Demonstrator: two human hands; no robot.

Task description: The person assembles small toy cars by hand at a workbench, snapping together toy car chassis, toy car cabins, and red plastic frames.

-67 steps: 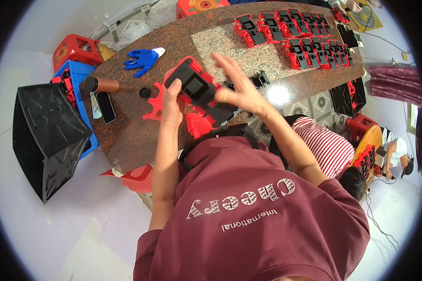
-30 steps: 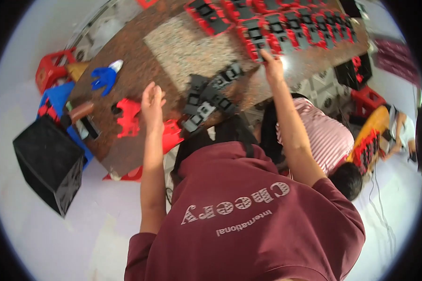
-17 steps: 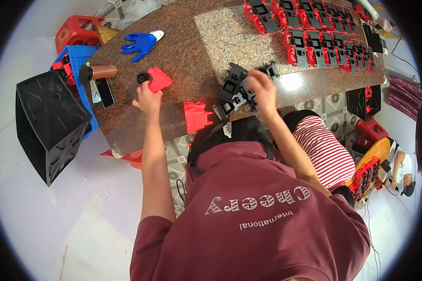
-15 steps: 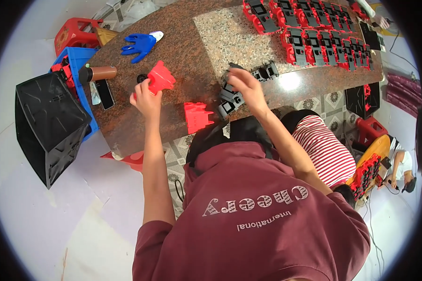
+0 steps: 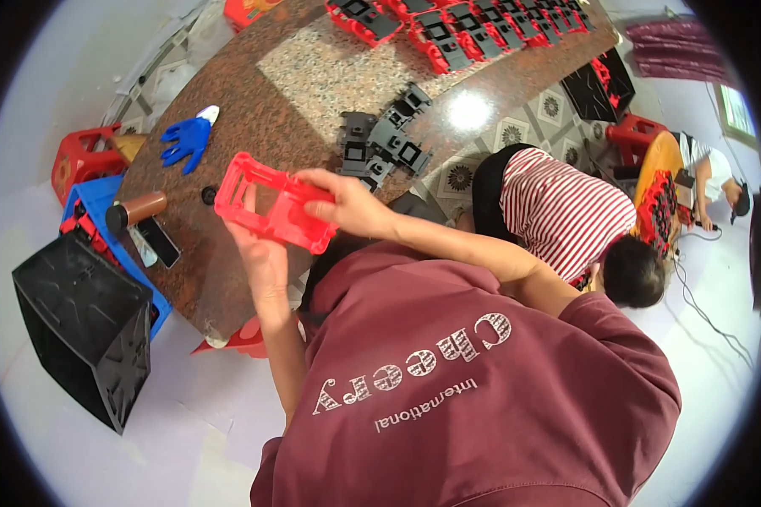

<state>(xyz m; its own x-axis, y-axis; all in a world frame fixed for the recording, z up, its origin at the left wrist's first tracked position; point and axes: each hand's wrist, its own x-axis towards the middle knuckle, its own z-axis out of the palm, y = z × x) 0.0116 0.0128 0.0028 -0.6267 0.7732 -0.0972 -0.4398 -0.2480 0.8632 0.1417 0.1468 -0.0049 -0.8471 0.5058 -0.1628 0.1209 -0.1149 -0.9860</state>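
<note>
Both my hands hold a red plastic housing (image 5: pixel 266 211) above the near left part of the table. It has an open, window-like frame at its left end and a more solid section at its right. My left hand (image 5: pixel 262 264) supports it from below, its fingers mostly hidden behind it. My right hand (image 5: pixel 351 205) grips the right end, with the thumb on the upper face. Several loose dark grey plastic parts (image 5: pixel 386 139) lie in a cluster beyond my right hand. A small black round piece (image 5: pixel 209 195) sits just left of the housing.
Red-and-black assemblies (image 5: pixel 473 32) stand in rows at the back. A blue glove (image 5: pixel 186 142), brown bottle (image 5: pixel 144 207) and phone (image 5: pixel 159 242) lie on the left. A black crate (image 5: pixel 84 313) and blue crate (image 5: pixel 162 313) stand beside the table. A person in stripes (image 5: pixel 558 207) sits at right.
My right hand has left the grey parts and joined my left on a red housing. The red piece lying near the table edge no longer shows. My view has shifted right.
</note>
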